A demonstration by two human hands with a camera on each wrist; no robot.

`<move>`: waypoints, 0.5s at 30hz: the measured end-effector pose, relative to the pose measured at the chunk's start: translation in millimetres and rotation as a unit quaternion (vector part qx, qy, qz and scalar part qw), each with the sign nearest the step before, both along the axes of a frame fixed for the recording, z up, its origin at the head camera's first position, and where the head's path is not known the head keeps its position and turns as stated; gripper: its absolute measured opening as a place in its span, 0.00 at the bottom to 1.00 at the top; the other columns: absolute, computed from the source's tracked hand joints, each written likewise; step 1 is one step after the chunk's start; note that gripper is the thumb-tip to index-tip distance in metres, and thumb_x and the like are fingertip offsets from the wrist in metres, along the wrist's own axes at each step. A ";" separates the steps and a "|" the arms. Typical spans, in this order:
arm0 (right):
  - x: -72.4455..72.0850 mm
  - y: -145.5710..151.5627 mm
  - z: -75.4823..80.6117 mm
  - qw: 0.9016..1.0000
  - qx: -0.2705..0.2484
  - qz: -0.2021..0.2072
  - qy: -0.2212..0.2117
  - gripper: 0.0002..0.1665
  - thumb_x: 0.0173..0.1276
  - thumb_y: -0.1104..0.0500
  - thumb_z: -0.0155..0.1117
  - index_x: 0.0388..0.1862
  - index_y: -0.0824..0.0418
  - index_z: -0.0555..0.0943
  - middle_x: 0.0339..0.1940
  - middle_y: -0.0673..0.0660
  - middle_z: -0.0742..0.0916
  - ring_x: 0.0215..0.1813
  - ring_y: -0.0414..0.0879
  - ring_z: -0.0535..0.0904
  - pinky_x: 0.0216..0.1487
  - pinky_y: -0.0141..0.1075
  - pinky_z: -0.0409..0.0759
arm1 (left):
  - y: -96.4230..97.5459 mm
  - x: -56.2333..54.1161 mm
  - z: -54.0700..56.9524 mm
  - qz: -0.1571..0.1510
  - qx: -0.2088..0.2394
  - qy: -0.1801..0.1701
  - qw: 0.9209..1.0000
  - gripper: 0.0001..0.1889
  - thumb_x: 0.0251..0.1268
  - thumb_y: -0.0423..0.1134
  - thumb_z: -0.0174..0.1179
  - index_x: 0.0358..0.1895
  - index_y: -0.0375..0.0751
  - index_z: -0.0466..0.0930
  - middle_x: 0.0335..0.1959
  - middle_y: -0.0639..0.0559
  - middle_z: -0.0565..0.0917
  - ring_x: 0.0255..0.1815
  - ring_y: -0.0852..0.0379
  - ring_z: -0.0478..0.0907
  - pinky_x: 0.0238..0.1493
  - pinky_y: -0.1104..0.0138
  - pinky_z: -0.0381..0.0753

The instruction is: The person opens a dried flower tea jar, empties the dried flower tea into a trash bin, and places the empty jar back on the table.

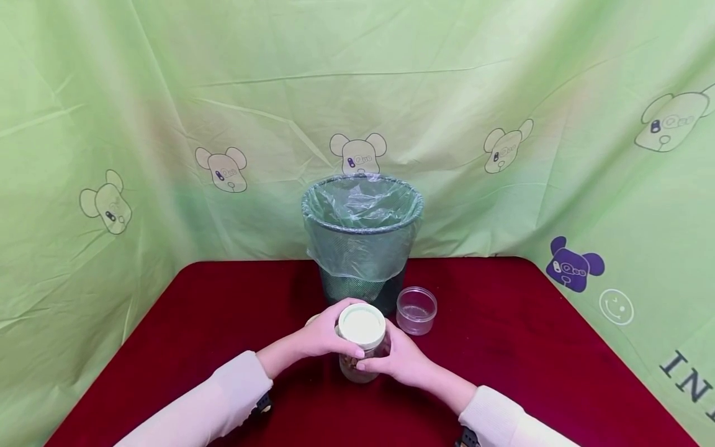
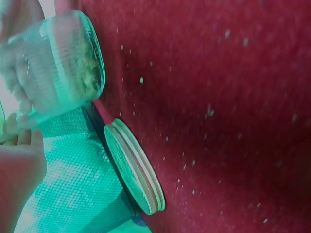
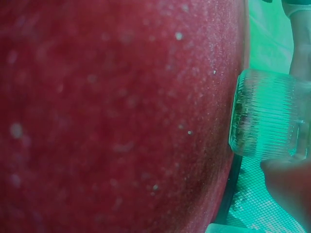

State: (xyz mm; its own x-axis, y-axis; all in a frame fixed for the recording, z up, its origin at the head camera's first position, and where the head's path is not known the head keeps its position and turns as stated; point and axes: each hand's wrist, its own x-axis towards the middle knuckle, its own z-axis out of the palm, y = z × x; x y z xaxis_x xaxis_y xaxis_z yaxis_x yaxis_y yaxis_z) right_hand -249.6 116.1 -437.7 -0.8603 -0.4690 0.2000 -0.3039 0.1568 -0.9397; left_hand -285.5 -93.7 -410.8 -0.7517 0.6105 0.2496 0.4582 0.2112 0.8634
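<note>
Well between table edges, hands hold a jar.

jar lid: off-white | tablecloth: red | curtain: green, bear-print

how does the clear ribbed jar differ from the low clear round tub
The clear ribbed jar has a round white lid on; the low clear round tub is open on top. The jar has brownish contents; the tub shows nothing inside. The jar is held between the left hand and right hand; the tub stands untouched on the red cloth. Both are see-through and round.
</note>
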 end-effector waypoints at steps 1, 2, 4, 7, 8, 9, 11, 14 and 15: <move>0.2 0.0 0.1 1.000 0.000 0.000 -0.001 0.44 0.53 0.62 0.77 0.66 0.63 0.66 0.57 0.57 0.79 0.57 0.47 0.78 0.56 0.34 0.75 | 0.9 2.1 -0.7 0.008 0.004 -0.003 1.000 0.39 0.42 0.42 0.77 0.62 0.44 0.70 0.52 0.54 0.79 0.52 0.57 0.75 0.55 0.63 0.73; 0.3 0.0 0.1 1.000 -0.001 0.001 -0.002 0.44 0.53 0.62 0.77 0.66 0.63 0.66 0.57 0.57 0.79 0.57 0.47 0.78 0.56 0.34 0.75 | 2.1 3.9 -2.0 0.016 0.011 -0.004 1.000 0.39 0.42 0.42 0.77 0.62 0.43 0.69 0.53 0.54 0.79 0.53 0.56 0.75 0.55 0.63 0.73; 0.3 0.1 0.1 1.000 -0.003 0.002 -0.001 0.43 0.53 0.62 0.77 0.66 0.63 0.66 0.57 0.57 0.79 0.56 0.47 0.78 0.56 0.34 0.75 | 4.7 8.4 -4.6 0.033 0.029 -0.014 0.999 0.39 0.43 0.41 0.77 0.62 0.43 0.68 0.53 0.53 0.79 0.54 0.56 0.75 0.56 0.62 0.73; 0.2 0.2 0.1 1.000 -0.008 0.007 -0.001 0.43 0.53 0.63 0.76 0.66 0.63 0.65 0.57 0.57 0.79 0.56 0.47 0.78 0.57 0.34 0.75 | 9.4 15.9 -9.2 0.068 0.050 -0.015 0.996 0.40 0.43 0.41 0.78 0.62 0.44 0.68 0.53 0.54 0.78 0.54 0.56 0.74 0.56 0.62 0.73; 0.0 0.2 0.0 1.000 -0.011 0.008 -0.001 0.43 0.54 0.63 0.76 0.66 0.63 0.65 0.57 0.58 0.79 0.57 0.47 0.78 0.57 0.35 0.75 | 11.6 18.6 -10.2 0.081 0.058 -0.013 0.995 0.40 0.43 0.41 0.78 0.63 0.44 0.68 0.53 0.54 0.78 0.54 0.56 0.74 0.56 0.61 0.73; -0.1 0.4 0.0 1.000 -0.012 0.009 -0.001 0.43 0.54 0.63 0.76 0.66 0.63 0.65 0.57 0.58 0.79 0.57 0.47 0.78 0.57 0.35 0.75 | 13.7 21.7 -10.9 0.095 0.064 -0.011 0.993 0.40 0.43 0.41 0.78 0.63 0.44 0.67 0.53 0.54 0.78 0.54 0.56 0.74 0.56 0.61 0.73; -0.3 0.6 0.0 1.000 -0.013 0.010 -0.001 0.43 0.54 0.63 0.76 0.67 0.63 0.65 0.57 0.58 0.79 0.57 0.47 0.78 0.57 0.35 0.75 | 18.4 27.9 -12.0 0.126 0.074 -0.003 0.989 0.41 0.43 0.43 0.78 0.63 0.44 0.67 0.53 0.53 0.78 0.53 0.55 0.75 0.56 0.60 0.73; -0.7 1.0 -0.6 1.000 -0.012 0.009 0.000 0.44 0.54 0.62 0.76 0.67 0.64 0.65 0.58 0.58 0.79 0.57 0.47 0.78 0.57 0.34 0.75 | 25.3 36.5 -14.0 0.167 0.089 0.001 0.982 0.41 0.42 0.44 0.79 0.63 0.43 0.67 0.54 0.52 0.78 0.54 0.54 0.74 0.57 0.59 0.72; -0.7 1.0 -0.6 1.000 -0.010 0.008 0.000 0.44 0.53 0.62 0.77 0.67 0.64 0.65 0.58 0.58 0.79 0.57 0.47 0.78 0.57 0.34 0.74 | 27.2 38.6 -14.9 0.179 0.091 0.000 0.980 0.42 0.42 0.44 0.79 0.63 0.43 0.67 0.54 0.52 0.77 0.54 0.55 0.74 0.57 0.60 0.72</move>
State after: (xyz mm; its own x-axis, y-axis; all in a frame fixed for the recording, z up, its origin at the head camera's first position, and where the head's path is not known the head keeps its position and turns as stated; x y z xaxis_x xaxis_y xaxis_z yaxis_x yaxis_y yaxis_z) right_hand -250.3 117.1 -438.3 -0.8530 -0.4782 0.2092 -0.3056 0.1326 -0.9429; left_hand -246.9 -66.5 -425.8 -0.9093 0.2523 0.3308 0.3836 0.2007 0.9014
